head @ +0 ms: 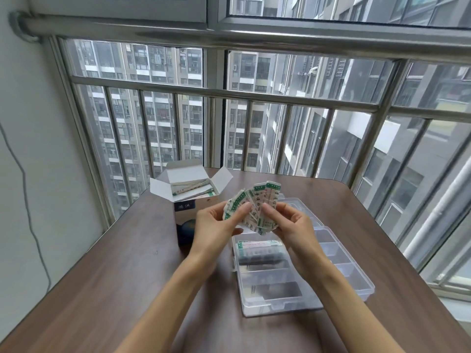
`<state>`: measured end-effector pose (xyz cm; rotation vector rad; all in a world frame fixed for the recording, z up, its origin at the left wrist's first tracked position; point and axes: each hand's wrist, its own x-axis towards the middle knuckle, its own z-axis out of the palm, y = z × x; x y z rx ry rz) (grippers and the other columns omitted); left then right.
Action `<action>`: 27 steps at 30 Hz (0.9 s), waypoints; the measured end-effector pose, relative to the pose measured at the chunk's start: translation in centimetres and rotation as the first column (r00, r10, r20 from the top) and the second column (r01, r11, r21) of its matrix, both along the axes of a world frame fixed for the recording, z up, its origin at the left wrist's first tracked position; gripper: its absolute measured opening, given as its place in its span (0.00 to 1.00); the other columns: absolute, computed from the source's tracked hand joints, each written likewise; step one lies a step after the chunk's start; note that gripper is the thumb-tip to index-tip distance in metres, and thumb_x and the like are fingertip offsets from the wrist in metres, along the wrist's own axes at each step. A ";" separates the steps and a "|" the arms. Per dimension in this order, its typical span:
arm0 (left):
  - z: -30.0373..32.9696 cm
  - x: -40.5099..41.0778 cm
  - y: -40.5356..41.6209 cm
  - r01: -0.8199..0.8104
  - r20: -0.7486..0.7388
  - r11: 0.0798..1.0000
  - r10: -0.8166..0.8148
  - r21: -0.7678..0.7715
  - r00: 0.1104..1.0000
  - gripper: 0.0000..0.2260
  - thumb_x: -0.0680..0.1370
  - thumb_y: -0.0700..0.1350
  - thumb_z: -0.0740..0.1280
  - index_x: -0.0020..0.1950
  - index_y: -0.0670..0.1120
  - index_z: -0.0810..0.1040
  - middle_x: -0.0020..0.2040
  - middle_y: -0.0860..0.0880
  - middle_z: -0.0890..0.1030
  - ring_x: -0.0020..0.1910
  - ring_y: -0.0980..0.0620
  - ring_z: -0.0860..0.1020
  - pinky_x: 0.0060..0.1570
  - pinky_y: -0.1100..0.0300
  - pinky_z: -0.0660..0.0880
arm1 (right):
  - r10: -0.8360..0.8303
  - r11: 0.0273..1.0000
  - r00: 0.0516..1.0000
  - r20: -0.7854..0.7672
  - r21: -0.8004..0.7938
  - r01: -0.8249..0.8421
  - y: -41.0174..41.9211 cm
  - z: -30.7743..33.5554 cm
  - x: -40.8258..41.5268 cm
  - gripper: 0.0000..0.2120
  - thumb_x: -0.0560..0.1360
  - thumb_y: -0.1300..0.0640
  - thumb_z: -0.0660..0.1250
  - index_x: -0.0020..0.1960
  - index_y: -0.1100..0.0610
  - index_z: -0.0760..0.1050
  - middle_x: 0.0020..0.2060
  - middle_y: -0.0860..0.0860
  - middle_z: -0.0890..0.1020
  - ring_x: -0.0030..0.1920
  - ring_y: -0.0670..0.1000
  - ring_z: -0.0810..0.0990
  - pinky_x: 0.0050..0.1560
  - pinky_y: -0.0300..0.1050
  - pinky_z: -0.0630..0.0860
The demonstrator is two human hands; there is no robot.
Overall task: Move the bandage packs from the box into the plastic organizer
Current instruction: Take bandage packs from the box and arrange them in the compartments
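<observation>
A fan of several white-and-green bandage packs (257, 205) is held above the table between both hands. My left hand (216, 225) pinches the fan's left side and my right hand (293, 225) pinches its right side. Behind them stands the open box (193, 200), flaps up, with more packs lying inside. The clear plastic organizer (344, 273) lies open below my hands. One bandage pack (260, 244) lies in its far-left compartment.
The brown table (114, 276) stands against a metal window railing (229, 95). The organizer's open lid (303, 207) lies behind it toward the window. A dark cable (28, 200) hangs on the left wall.
</observation>
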<state>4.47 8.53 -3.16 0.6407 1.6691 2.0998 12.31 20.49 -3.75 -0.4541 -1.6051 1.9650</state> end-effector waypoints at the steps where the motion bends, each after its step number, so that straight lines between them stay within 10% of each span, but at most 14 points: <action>1: 0.0 0.2 -0.1 0.046 0.015 0.999 -0.046 -0.003 0.999 0.04 0.74 0.45 0.71 0.46 0.48 0.84 0.41 0.48 0.86 0.38 0.58 0.82 0.35 0.69 0.75 | 0.005 1.000 1.000 -0.010 -0.013 -0.005 0.0 0.0 0.0 0.09 0.71 0.57 0.70 0.50 0.58 0.81 0.46 0.54 0.85 0.49 0.52 0.83 0.50 0.43 0.77; 7: -0.7 -0.4 -1.5 -0.146 -0.037 0.989 0.147 0.039 0.988 0.03 0.75 0.43 0.70 0.44 0.51 0.83 0.39 0.50 0.86 0.37 0.60 0.81 0.32 0.68 0.76 | -0.058 0.996 0.997 -0.058 -0.074 0.053 0.3 -0.3 0.0 0.06 0.73 0.58 0.68 0.50 0.56 0.80 0.44 0.52 0.85 0.48 0.50 0.83 0.48 0.40 0.79; 18: -1.8 -1.2 -1.9 -0.350 -0.073 0.930 0.359 0.112 0.930 0.04 0.76 0.42 0.70 0.43 0.51 0.83 0.39 0.51 0.85 0.38 0.54 0.82 0.33 0.62 0.79 | -0.131 0.943 0.984 0.125 0.323 0.084 0.7 0.1 -1.0 0.13 0.77 0.63 0.64 0.61 0.54 0.72 0.51 0.50 0.81 0.50 0.50 0.82 0.46 0.38 0.77; 22: -1.8 -1.4 -1.9 -0.369 -0.034 0.919 0.377 0.139 0.926 0.04 0.76 0.43 0.70 0.42 0.50 0.83 0.37 0.51 0.85 0.37 0.55 0.81 0.32 0.65 0.78 | -0.141 0.602 0.915 0.378 0.767 -0.224 1.5 1.5 -0.2 0.14 0.76 0.68 0.62 0.58 0.57 0.76 0.49 0.49 0.80 0.50 0.49 0.78 0.49 0.39 0.75; 27: -1.6 -1.2 -2.0 -0.359 -0.019 0.918 0.367 0.168 0.930 0.04 0.76 0.42 0.70 0.42 0.49 0.83 0.37 0.52 0.85 0.36 0.57 0.82 0.31 0.67 0.76 | -0.124 0.359 0.749 0.650 0.734 -0.577 1.0 1.5 -0.3 0.19 0.77 0.69 0.55 0.63 0.59 0.74 0.60 0.55 0.78 0.59 0.54 0.77 0.59 0.44 0.74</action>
